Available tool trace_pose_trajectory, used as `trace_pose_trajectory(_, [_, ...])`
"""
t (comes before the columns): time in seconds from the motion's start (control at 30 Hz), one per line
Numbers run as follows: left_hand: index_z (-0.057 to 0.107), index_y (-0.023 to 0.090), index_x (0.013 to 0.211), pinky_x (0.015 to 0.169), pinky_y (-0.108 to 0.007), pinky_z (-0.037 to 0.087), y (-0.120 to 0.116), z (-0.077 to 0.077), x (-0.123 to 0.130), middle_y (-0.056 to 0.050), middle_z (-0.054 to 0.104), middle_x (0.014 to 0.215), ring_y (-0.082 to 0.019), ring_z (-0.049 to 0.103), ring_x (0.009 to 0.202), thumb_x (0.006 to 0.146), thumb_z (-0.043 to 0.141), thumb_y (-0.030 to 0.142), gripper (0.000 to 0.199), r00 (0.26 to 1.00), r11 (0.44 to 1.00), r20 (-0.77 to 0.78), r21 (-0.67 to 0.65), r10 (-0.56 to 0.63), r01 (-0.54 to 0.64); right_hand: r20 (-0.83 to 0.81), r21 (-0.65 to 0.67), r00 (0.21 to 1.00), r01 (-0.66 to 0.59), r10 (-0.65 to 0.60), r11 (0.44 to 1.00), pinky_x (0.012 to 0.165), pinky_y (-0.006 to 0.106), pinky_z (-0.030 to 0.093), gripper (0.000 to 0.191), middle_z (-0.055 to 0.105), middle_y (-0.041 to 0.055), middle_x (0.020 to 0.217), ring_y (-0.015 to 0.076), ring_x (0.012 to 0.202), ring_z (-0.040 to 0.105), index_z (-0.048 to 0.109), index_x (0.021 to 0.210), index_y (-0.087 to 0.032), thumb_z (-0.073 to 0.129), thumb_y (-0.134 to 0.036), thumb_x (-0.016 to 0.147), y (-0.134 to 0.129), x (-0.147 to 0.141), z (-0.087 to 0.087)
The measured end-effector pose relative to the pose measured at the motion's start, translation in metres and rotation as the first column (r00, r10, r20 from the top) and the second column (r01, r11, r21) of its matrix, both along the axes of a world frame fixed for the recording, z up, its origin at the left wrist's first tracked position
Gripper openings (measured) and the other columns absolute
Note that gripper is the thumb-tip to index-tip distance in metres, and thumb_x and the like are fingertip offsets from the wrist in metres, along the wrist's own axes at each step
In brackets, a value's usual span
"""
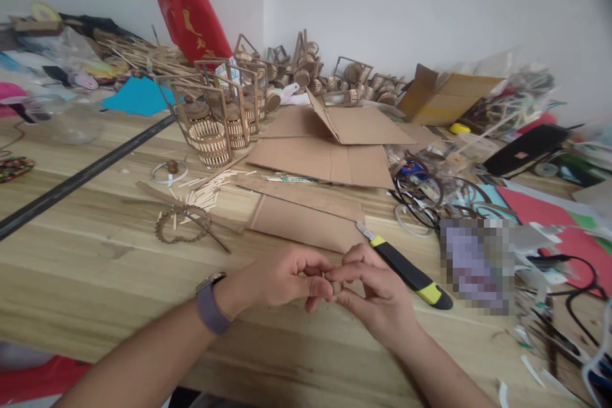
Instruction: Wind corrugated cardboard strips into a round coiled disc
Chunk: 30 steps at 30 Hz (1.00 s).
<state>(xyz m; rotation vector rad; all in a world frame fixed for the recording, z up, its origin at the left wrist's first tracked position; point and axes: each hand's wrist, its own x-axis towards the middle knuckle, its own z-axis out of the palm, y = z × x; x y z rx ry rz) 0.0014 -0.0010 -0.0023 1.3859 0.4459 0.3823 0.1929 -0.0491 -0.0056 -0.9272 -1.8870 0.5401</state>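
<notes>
My left hand and my right hand meet above the front of the table, both closed in a pinch. Between their fingertips is a small brown piece, mostly covered, so its kind cannot be made out. Just right of my right hand lies a black and yellow utility knife, its blade end over a piece of cardboard. Farther left rests a notched brown ring, bent out of round, with thin brown strips across it. Small pale sticks are scattered behind it.
Small slatted wooden buckets with tall handles stand at the back left, near a red bag. Folded cardboard covers the middle. Tangled cables and bands crowd the right. A long black bar crosses the left side.
</notes>
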Motion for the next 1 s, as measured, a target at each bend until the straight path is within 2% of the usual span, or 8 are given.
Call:
trace_pose_trajectory(0.23, [0.062,0.013,0.084,0.05,-0.02,0.035,0.0,-0.006,-0.001,0.003,0.057,0.061,-0.01,0.052,0.054,0.079,0.057,0.071,0.058,0.99,0.982,-0.106,0.171,0.096,-0.077,0.219,0.159,0.975,0.002,-0.037,0.987,0.058,0.026,0.05,0.012,0.06,0.0028,0.078,0.0158,0.071,0.059,0.071,0.098,-0.022,0.067,-0.022,0.087,0.003,0.004,-0.004])
trace_pose_trajectory(0.33, [0.061,0.013,0.081,0.048,-0.02,0.034,-0.002,-0.008,0.0,0.003,0.057,0.057,-0.01,0.051,0.052,0.084,0.055,0.068,0.055,0.976,0.964,-0.155,0.24,0.154,-0.114,0.283,0.21,0.956,0.023,-0.083,0.977,0.06,0.029,0.049,0.011,0.061,0.0035,0.077,0.0172,0.071,0.058,0.071,0.097,-0.022,0.066,-0.023,0.088,0.003,0.005,-0.006])
trace_pose_trajectory(0.4, [0.06,0.013,0.08,0.047,-0.02,0.032,-0.003,-0.009,0.001,0.003,0.056,0.056,-0.009,0.05,0.05,0.081,0.058,0.068,0.055,0.975,0.97,-0.148,0.205,0.164,-0.132,0.275,0.17,0.958,0.031,-0.077,0.985,0.061,0.029,0.049,0.006,0.061,0.003,0.076,0.0171,0.071,0.059,0.071,0.092,-0.022,0.067,-0.023,0.087,0.002,0.005,-0.004])
trace_pose_trajectory(0.47, [0.06,0.014,0.08,0.046,-0.019,0.032,-0.003,-0.009,0.002,0.004,0.057,0.057,-0.009,0.05,0.05,0.076,0.063,0.07,0.056,0.986,0.987,-0.11,0.116,0.125,-0.112,0.231,0.104,0.972,0.014,-0.038,0.994,0.062,0.029,0.049,0.003,0.06,0.0018,0.074,0.0162,0.069,0.06,0.07,0.086,-0.022,0.068,-0.023,0.087,0.002,0.004,0.0])
trace_pose_trajectory(0.6, [0.061,0.014,0.081,0.051,-0.02,0.036,-0.002,-0.003,0.003,0.004,0.059,0.062,-0.009,0.053,0.052,0.065,0.073,0.069,0.059,1.0,0.995,-0.016,-0.1,0.008,-0.01,0.093,0.022,0.995,-0.029,0.027,0.999,0.057,0.026,0.049,0.006,0.06,0.0004,0.071,0.0146,0.065,0.059,0.072,0.085,-0.023,0.074,-0.028,0.083,0.0,0.003,0.003])
trace_pose_trajectory(0.67, [0.06,0.015,0.08,0.053,-0.021,0.038,-0.001,0.001,0.002,0.003,0.058,0.066,-0.009,0.054,0.053,0.063,0.075,0.068,0.058,0.999,0.986,0.027,-0.161,-0.037,0.041,0.012,-0.017,0.999,-0.052,0.052,0.999,0.055,0.024,0.048,0.008,0.059,-0.0002,0.069,0.0137,0.063,0.058,0.073,0.085,-0.024,0.075,-0.03,0.082,0.0,0.002,0.002])
trace_pose_trajectory(0.83, [0.06,0.015,0.078,0.056,-0.022,0.04,-0.002,0.005,0.002,0.002,0.058,0.068,-0.009,0.054,0.055,0.071,0.071,0.066,0.053,0.995,0.99,0.077,-0.118,-0.067,0.075,-0.08,-0.063,0.994,-0.084,0.079,0.995,0.054,0.022,0.047,0.011,0.056,-0.0017,0.066,0.0121,0.061,0.055,0.072,0.081,-0.024,0.074,-0.035,0.082,-0.001,-0.001,-0.001])
trace_pose_trajectory(1.0, [0.06,0.015,0.08,0.053,-0.021,0.038,-0.002,0.0,0.001,0.003,0.057,0.062,-0.009,0.052,0.053,0.076,0.065,0.068,0.053,0.999,0.999,-0.016,0.024,0.04,-0.039,0.061,-0.01,0.997,-0.038,0.039,0.999,0.057,0.023,0.048,0.005,0.058,-0.0001,0.071,0.0135,0.066,0.056,0.071,0.086,-0.023,0.072,-0.027,0.084,0.002,0.001,0.001])
